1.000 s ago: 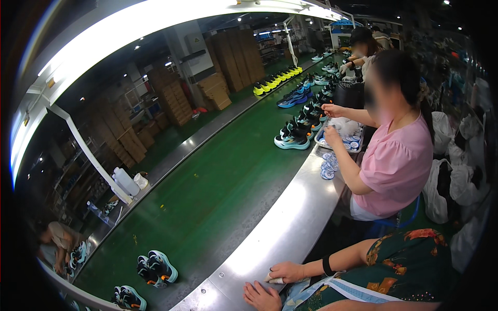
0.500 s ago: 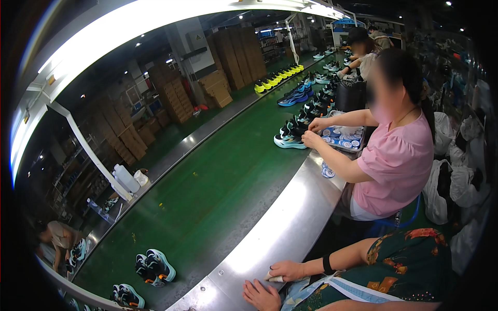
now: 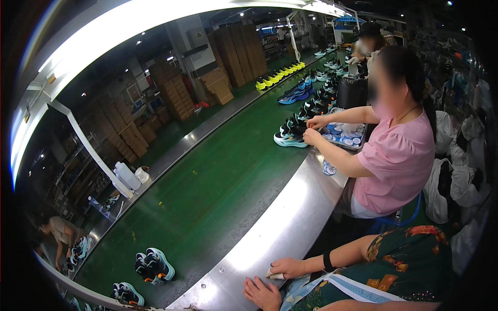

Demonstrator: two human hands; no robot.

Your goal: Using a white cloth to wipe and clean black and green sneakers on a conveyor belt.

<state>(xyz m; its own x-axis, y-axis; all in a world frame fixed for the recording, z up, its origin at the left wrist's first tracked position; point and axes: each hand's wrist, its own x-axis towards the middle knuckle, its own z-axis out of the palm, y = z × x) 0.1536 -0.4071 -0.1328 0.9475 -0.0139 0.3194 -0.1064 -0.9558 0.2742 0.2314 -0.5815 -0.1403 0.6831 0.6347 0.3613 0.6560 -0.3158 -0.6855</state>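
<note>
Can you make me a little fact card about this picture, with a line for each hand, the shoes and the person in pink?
Left hand: palm down on the silver metal ledge, fingers spread
Right hand: curled, by the same ledge; pale material at its fingers, held or worn unclear
Shoes nearest the hands: a black and light-blue pair on the green surface
Person in pink: both hands at a dark shoe
Far edge: yellow shoes in a row
</note>
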